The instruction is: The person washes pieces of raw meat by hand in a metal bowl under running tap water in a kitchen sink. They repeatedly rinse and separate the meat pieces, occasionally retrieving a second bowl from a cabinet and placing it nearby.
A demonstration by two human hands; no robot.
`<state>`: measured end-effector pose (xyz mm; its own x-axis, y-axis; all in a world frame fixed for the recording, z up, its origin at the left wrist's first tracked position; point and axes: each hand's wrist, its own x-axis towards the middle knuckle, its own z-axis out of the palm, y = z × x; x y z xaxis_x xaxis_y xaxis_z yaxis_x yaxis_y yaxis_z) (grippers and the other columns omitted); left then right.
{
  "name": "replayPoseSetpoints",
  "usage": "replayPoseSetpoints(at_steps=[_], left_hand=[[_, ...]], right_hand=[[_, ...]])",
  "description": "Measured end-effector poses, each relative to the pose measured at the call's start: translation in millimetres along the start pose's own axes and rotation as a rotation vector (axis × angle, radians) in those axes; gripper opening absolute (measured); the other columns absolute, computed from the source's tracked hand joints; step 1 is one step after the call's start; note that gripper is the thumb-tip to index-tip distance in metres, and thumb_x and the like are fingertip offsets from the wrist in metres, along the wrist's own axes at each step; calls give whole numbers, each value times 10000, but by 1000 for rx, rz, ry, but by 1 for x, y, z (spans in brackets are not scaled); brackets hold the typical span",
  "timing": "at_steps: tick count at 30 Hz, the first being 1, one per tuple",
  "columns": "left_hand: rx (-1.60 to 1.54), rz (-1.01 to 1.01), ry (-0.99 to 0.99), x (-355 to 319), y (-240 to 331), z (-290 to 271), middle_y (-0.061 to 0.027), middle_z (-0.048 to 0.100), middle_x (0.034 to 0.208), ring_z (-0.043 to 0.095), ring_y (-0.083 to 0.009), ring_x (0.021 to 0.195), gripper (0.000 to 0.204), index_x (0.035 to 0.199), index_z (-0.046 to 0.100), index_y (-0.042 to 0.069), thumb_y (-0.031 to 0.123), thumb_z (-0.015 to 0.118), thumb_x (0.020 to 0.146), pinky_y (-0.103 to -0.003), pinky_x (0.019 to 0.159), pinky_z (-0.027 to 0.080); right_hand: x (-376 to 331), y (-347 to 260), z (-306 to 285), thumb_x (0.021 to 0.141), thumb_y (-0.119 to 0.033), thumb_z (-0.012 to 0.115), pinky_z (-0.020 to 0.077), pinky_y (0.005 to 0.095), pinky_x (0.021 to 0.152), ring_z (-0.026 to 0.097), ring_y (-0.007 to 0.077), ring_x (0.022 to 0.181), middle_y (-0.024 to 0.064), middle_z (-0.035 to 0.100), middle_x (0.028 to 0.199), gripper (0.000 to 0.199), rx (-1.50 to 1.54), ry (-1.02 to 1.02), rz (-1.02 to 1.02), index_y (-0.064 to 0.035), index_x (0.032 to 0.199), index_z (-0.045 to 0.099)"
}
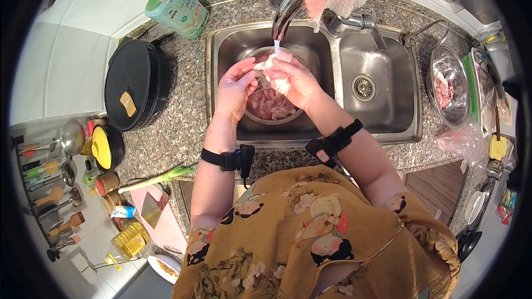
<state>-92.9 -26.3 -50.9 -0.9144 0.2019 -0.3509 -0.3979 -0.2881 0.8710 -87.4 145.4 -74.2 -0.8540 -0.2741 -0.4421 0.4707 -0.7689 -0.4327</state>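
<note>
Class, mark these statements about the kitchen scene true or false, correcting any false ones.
1. The right hand holds raw meat beneath the running tap. True.
2. Both hands are over the right basin. False: the left hand and the right hand are over the left basin.
3. The pump bottle stands right of the sink. False: the pump bottle stands left of the sink.
4. A drain shows in the right basin. True.

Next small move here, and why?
Probably turn the meat piece so the water reaches its other side: the right hand holds it beneath the running tap, the left hand is at its edge, and the bowl sits below.
</note>
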Motion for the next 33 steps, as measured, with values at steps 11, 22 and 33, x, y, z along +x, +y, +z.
replayPoseSetpoints(at_steps=[11, 22, 33], left_hand=[[-56, -174, -73, 60, -18, 35, -62, 581, 1163, 578, -161, 961, 306, 1236, 503, 68, 82, 484, 930, -301, 791, 466], [22, -148, 27, 75, -23, 53, -141, 544, 1225, 623, -236, 1034, 426, 1284, 421, 5, -35, 513, 869, -274, 757, 514], [186, -381, 166, 81, -99, -26, -31, 625, 966, 597, -163, 854, 306, 1074, 585, 62, -6, 630, 779, -324, 676, 504]], right_hand=[[-104, -74, -9, 890, -137, 590, 509, 270, 592, 640, 195, 854, 87, 621, 984, 232, -85, 36, -214, -88, 1107, 526], [-257, -274, -170, 896, -113, 551, 536, 285, 668, 573, 128, 737, 62, 605, 938, 179, -488, 769, -935, -39, 1057, 580], [-175, -236, -156, 876, -106, 585, 471, 273, 779, 578, 135, 953, 26, 609, 1087, 217, -625, 901, -972, -78, 1091, 590]])
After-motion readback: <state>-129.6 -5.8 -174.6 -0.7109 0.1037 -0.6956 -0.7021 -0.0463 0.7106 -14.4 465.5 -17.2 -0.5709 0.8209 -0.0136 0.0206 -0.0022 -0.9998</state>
